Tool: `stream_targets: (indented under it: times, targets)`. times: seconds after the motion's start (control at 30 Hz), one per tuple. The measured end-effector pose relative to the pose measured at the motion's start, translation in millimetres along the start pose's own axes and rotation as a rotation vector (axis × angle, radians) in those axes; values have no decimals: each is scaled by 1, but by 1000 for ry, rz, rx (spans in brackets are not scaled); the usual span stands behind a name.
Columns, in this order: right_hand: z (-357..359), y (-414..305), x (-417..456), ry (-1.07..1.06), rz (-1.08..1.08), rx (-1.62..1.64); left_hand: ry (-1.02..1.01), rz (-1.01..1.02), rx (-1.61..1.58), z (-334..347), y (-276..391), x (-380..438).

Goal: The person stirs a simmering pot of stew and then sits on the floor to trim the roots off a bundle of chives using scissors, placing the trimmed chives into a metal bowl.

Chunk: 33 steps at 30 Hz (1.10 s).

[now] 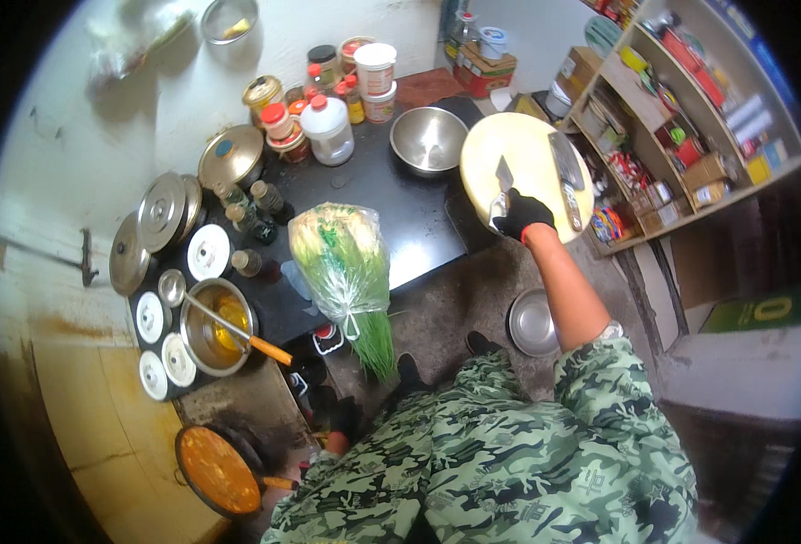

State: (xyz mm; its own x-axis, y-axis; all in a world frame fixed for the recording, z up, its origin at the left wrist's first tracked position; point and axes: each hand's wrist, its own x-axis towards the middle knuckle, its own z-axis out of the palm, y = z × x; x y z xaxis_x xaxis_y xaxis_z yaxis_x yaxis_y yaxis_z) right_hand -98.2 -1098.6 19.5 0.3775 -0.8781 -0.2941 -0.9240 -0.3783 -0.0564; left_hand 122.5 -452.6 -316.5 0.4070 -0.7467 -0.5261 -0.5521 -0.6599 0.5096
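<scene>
My right hand (524,216), in a black glove, is over the near left part of a round cutting board (529,146). It grips a tool whose small pointed metal blade (504,175) points away from me. To its right a cleaver (565,163) lies on the board. My left hand (345,418), also black-gloved, hangs low beside my body; its fingers are too dark to make out. A plastic bag of green onions or chives (338,262) lies on the black counter (407,217), its green ends over the edge. A steel bowl (430,139) stands left of the board.
A wok of reddish stew (218,471) sits at lower left, near my left hand. A ladle (220,316) rests across a bowl of oil (190,340). Glass bottles (268,197) and lidded tubs (375,68) stand on the counter. A metal basin (534,323) lies on the floor; shelves (635,143) stand right.
</scene>
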Motion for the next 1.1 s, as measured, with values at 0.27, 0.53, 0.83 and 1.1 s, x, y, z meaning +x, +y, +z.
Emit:
stream_targets:
  times: [0.27,0.53,0.83,1.1]
  targets:
    - [38,65,-31,236,-232,235,-164,147,114,13,29,25]
    - [126,186,-258,-300,-113,588,-283,697,522,11,135,69]
    - [441,340,-393,-143,407,849,-754,378,283,170,284,150]
    - [534,321,-345,-170,712,984,-1022,521,600,356,238,191]
